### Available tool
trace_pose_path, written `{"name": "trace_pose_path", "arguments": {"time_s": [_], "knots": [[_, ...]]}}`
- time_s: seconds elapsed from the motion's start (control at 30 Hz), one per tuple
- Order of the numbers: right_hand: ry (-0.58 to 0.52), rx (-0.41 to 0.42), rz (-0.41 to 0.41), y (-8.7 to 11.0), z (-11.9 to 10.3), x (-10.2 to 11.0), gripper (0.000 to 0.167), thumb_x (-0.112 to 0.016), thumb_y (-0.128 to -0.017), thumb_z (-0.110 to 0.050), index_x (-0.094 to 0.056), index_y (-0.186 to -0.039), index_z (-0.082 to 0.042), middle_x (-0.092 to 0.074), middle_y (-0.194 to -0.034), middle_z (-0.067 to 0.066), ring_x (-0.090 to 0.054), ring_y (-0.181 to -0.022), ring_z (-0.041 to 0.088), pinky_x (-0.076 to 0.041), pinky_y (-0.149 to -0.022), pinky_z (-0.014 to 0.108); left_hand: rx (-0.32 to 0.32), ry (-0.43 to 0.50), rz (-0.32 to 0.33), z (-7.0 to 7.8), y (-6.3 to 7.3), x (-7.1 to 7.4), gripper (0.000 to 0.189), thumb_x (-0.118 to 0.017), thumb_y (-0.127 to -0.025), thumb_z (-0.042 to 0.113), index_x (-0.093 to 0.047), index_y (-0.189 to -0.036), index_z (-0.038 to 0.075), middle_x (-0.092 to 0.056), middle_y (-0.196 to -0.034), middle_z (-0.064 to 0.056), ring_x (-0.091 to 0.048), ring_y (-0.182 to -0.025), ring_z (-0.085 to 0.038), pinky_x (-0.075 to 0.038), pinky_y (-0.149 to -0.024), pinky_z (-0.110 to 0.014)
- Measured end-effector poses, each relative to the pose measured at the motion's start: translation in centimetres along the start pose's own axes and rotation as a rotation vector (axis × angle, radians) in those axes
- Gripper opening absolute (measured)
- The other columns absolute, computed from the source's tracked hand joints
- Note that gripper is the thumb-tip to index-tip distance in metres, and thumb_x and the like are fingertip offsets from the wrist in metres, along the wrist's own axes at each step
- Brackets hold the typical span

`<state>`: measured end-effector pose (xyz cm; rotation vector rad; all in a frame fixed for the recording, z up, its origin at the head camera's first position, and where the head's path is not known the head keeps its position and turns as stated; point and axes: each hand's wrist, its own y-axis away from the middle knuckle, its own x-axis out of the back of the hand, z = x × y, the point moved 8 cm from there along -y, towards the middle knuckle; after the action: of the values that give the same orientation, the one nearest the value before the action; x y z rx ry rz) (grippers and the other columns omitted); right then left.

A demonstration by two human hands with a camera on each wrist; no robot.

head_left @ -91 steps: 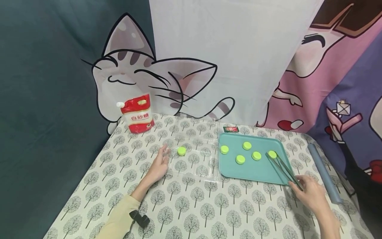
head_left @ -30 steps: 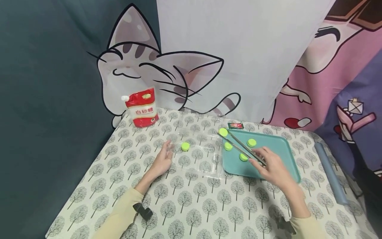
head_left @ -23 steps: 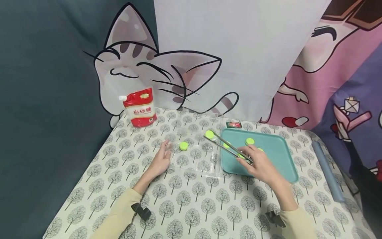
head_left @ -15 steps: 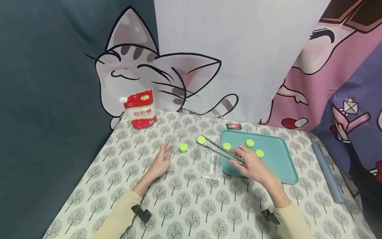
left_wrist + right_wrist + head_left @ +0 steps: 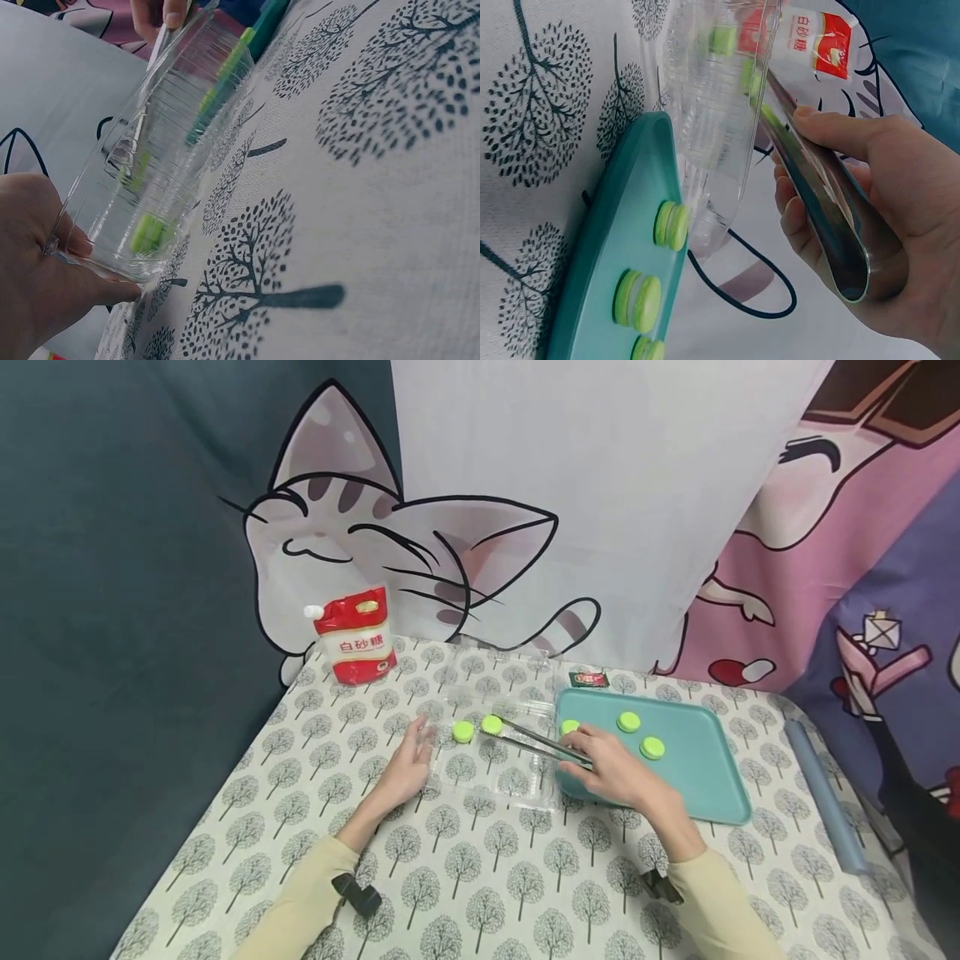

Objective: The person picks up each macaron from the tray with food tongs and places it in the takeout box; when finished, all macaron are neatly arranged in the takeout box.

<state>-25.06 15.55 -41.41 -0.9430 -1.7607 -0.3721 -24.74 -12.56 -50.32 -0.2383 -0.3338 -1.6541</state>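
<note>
My right hand (image 5: pixel 611 764) grips metal tongs (image 5: pixel 832 217), their far ends closed around a green macaron (image 5: pixel 492 724). That macaron is inside the clear plastic container (image 5: pixel 517 797), beside another green macaron (image 5: pixel 462 732) near its left side. My left hand (image 5: pixel 405 768) pinches the container's left wall; in the left wrist view the thumb lies outside and the fingers (image 5: pixel 73 238) are behind the clear wall. On the teal tray (image 5: pixel 697 785) to the right sit more green macarons (image 5: pixel 652 747), partly hidden by my right hand.
A red and white sugar pouch (image 5: pixel 356 639) stands at the back left. Behind the tray lies a small green and red packet (image 5: pixel 588 679). A grey-blue roll (image 5: pixel 825 797) lies along the right side of the tree-patterned tablecloth (image 5: pixel 465 893).
From the tray, my right hand has carried a macaron left in the tongs, then lowered it into the container beside the other one. My left hand has stayed at the container's wall.
</note>
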Motion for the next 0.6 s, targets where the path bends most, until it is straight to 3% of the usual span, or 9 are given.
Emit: {"name": "trace_pose_path", "arguments": {"time_s": [0.33, 0.6], "knots": [[0.001, -0.051, -0.118, -1.3, -0.2, -0.8, 0.032, -0.073, -0.093, -0.017, -0.068, -0.118, 0.003, -0.069, -0.107, 0.013, -0.065, -0.091, 0.021, -0.062, -0.082, 0.037, -0.003, 0.002, 0.003, 0.2, 0.1, 0.1, 0.06, -0.035, -0.107, 0.007, -0.01, -0.162, 0.005, -0.033, -0.162, -0.023, -0.033, -0.149, -0.041, -0.025, -0.126, -0.055], [0.009, -0.061, -0.131, -1.8, -0.3, -0.9, 0.033, -0.075, -0.091, -0.018, -0.068, -0.115, 0.005, -0.069, -0.106, 0.015, -0.066, -0.09, 0.024, -0.063, -0.081, 0.036, 0.004, -0.002, 0.003, 0.1, 0.0, 0.0, 0.06, -0.036, -0.107, 0.008, -0.012, -0.161, 0.005, -0.033, -0.162, -0.023, -0.032, -0.15, -0.042, -0.024, -0.126, -0.054]]}}
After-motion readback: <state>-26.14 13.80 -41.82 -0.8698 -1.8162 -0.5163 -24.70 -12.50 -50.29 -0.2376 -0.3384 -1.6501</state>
